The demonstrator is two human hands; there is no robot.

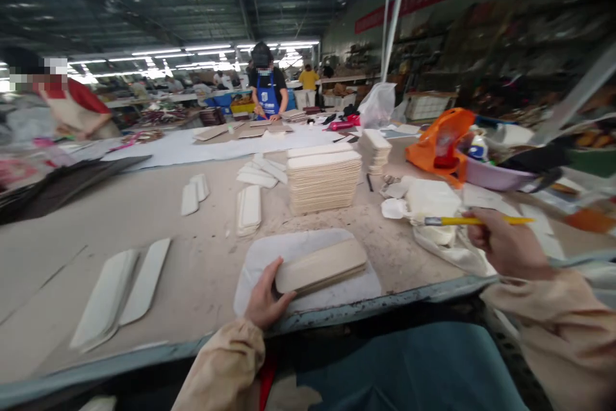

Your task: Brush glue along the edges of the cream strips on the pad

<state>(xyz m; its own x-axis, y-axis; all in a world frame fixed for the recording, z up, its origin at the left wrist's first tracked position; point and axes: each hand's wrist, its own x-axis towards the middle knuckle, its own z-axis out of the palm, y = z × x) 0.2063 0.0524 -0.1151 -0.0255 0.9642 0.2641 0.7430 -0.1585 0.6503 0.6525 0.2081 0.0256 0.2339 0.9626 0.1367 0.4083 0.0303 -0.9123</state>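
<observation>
My right hand [510, 244] is closed around the yellow handle of a brush [457, 220]; its grey tip points left, level over a white tub [433, 199] wrapped in plastic. The tub's contents are hard to make out. At the near edge of the table, a short stack of long beige panels [322, 267] with rounded corners lies on a white sheet [255, 257]. My left hand [264, 295] holds the stack's left end, thumb on the near side and fingers on the far side.
A tall stack of pale panels [325, 180] stands behind the sheet, a smaller stack [375, 151] beside it. Loose white strips [108, 295] lie to the left. An orange bag [443, 142] and a lilac basin [500, 174] sit at right. A co-worker [267, 87] stands across the table.
</observation>
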